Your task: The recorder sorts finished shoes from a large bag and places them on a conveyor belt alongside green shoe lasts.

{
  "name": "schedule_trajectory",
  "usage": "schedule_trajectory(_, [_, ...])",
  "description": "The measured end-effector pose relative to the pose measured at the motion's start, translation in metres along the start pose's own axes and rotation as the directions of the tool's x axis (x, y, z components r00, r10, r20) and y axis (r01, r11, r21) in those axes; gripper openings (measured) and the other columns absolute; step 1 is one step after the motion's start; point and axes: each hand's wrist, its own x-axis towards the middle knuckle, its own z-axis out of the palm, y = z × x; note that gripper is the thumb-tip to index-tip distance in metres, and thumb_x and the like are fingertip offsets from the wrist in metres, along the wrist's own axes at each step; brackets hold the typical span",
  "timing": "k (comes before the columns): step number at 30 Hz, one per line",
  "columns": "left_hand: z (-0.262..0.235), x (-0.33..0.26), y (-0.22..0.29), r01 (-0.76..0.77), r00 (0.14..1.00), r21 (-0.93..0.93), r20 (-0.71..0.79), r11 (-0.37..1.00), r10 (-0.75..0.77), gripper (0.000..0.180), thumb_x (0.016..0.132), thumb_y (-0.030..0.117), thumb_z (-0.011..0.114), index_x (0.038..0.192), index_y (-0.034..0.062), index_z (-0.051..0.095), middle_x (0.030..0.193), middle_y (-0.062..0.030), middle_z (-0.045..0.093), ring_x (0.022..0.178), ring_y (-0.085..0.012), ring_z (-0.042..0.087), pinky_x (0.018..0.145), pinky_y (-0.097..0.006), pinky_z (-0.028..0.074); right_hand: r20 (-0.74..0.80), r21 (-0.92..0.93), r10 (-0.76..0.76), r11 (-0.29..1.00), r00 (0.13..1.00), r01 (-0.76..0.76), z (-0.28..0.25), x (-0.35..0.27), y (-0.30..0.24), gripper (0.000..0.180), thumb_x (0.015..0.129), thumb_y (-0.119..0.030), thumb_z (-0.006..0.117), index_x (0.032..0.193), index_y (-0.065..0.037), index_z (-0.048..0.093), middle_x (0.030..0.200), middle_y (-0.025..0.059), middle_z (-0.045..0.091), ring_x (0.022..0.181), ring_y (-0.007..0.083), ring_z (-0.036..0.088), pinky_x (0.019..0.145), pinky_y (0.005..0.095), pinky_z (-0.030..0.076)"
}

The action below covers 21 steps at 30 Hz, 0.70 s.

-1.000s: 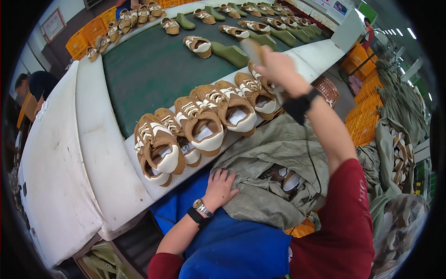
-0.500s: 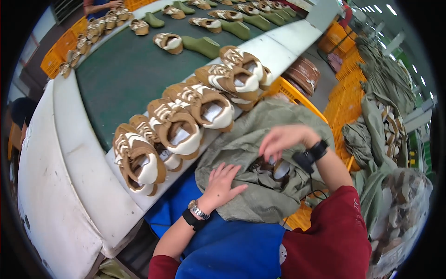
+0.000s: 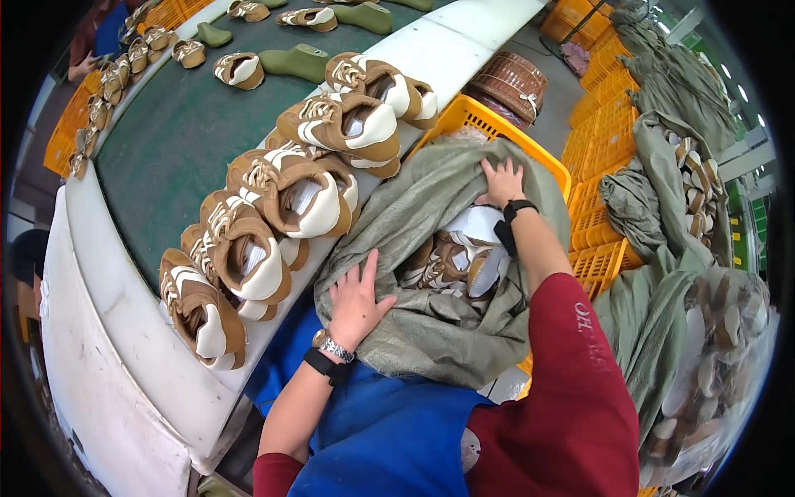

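A grey-green woven sack (image 3: pixel 431 344) lies open in front of me with brown and white shoes (image 3: pixel 440 265) inside it. Pale soles or linings show among them. My left hand (image 3: pixel 356 305) rests on the sack's near-left side, fingers spread. At the far right of the opening, my right hand (image 3: pixel 502 182) lies on the folded fabric, its fingers also apart. Neither hand holds a shoe. To the left, a row of brown and white sneakers (image 3: pixel 302 199) stands along the white ledge (image 3: pixel 286 327), some stacked on others.
The sack sits in a yellow-orange crate (image 3: pixel 530 153). Beyond the ledge, a green belt (image 3: pixel 182 132) carries shoes and green shoe lasts (image 3: pixel 294 62). Yellow crates (image 3: pixel 592 203), sacks, a brown basket (image 3: pixel 509 83) and a clear bag of shoe parts (image 3: pixel 716 364) stand at the right.
The sack's mouth is now wider, with more shoes showing. My right hand has moved from over the opening to its far edge and spread its fingers. The view has shifted right.
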Motion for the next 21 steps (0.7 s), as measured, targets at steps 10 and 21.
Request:
schedule_trajectory(10, [0.007,0.016,-0.002,-0.162,0.982,-0.040,-0.110,0.986,0.156,0.097,0.065,0.021,0.079,0.143,0.0078,0.023,0.127,-0.0253,0.039,0.117,-0.0440,0.038,0.099,-0.051,0.032,0.562,0.764,-0.125,-0.301,0.818,-0.571,0.006,-0.076,-0.032,0.033,0.093,-0.017,0.038,0.118,-0.005,0.056,0.107,0.0047,0.062,0.094,0.0170,0.058,0.081,0.0346,0.048])
schedule_trajectory(21, [0.005,0.065,0.058,-0.603,0.774,-0.510,-0.190,0.613,0.604,0.048,0.071,0.020,0.066,0.113,-0.0015,0.055,0.112,-0.0240,0.057,0.105,-0.0403,0.053,0.091,-0.041,0.043,-0.406,0.888,-0.791,-0.460,0.458,-0.007,-0.086,-0.266,-0.069,0.046,0.084,-0.013,0.062,0.126,-0.001,0.050,0.128,0.0082,0.053,0.114,0.0151,0.050,0.099,0.0303,0.039])
